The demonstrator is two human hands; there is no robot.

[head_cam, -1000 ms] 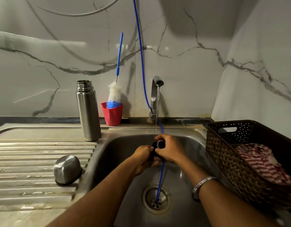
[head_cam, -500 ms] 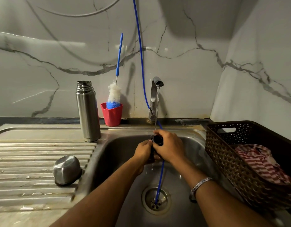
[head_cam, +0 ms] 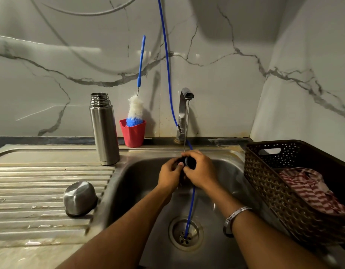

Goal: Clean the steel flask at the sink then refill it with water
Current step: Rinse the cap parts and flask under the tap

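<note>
I hold both hands together over the sink [head_cam: 132,179], under the thin stream of water [head_cam: 186,125] running from the tap [head_cam: 184,111]. My right hand [head_cam: 201,171] has its fingers curled round a small black stopper [head_cam: 190,162], and my left hand [head_cam: 168,174] pinches the same stopper from the other side, thumb tip against it. The two hands touch each other around it.

The steel flask [head_cam: 103,129] stands upright and uncapped at the back edge of the draining board [head_cam: 41,183], just beside the sink's rear left corner. Its steel cup [head_cam: 79,199] lies mouth down on the ribbed part of the draining board, near the sink's left rim and well apart from the flask.

Just right of the flask, by the wall, a red cup [head_cam: 133,133] holds a bottle brush [head_cam: 136,109] with a white and blue head and a blue handle pointing up. A thin blue hose [head_cam: 167,61] comes down the wall past the tap, passes behind my hands and ends in the drain [head_cam: 185,233]. At the sink's right edge sits a dark woven basket [head_cam: 264,183] with a red and white striped cloth [head_cam: 311,189] in it. A silver bangle [head_cam: 235,216] circles my right wrist.
</note>
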